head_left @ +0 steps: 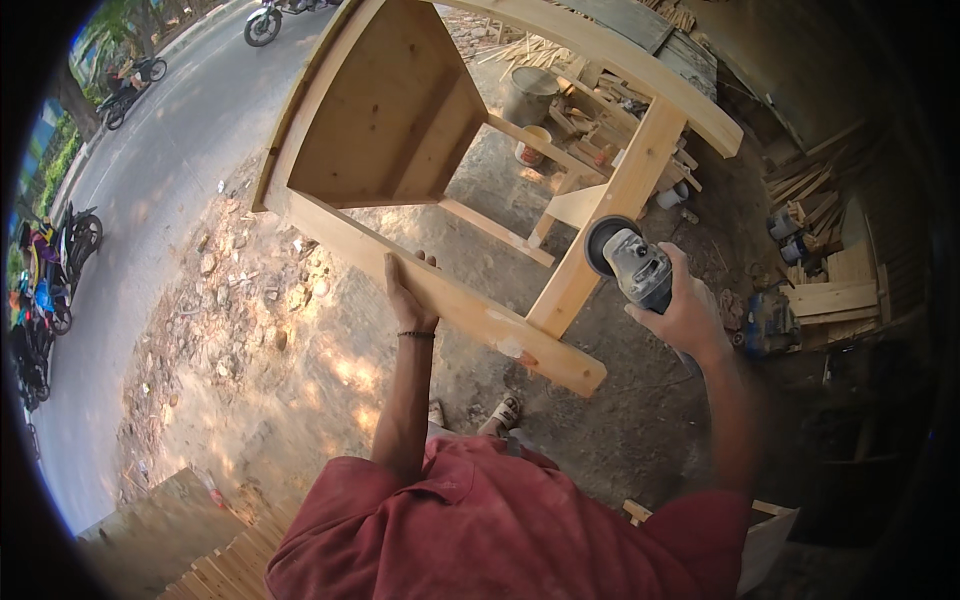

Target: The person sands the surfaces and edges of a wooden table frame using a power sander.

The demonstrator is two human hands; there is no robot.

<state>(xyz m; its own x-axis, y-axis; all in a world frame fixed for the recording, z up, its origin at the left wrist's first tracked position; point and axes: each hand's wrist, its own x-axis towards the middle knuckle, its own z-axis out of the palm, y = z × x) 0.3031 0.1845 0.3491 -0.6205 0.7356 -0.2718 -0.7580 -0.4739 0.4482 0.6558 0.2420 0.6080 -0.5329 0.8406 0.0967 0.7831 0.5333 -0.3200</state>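
In front of me stands a pale wooden furniture frame (pixel 470 305) with a solid panel (pixel 385 105) at its far left end. My left hand (pixel 410 297) is closed around the frame's near rail, thumb and palm on the near side and fingertips showing over the far edge. An angle grinder (pixel 640 265) with a dark round disc is gripped in my right hand (pixel 692 312). Its disc lies at the edge of the wooden crossbar (pixel 645 165); whether it touches or spins I cannot tell. My fingers hide much of the grinder's body.
Beyond the frame lie a bucket (pixel 534 82), a paint tub (pixel 532 146) and scrap wood. Boards (pixel 835 298) are piled at the right. Rubble (pixel 235 290) borders the road (pixel 170 190) on the left, where motorcycles (pixel 78 245) stand. My sandalled foot (pixel 505 412) is below the frame.
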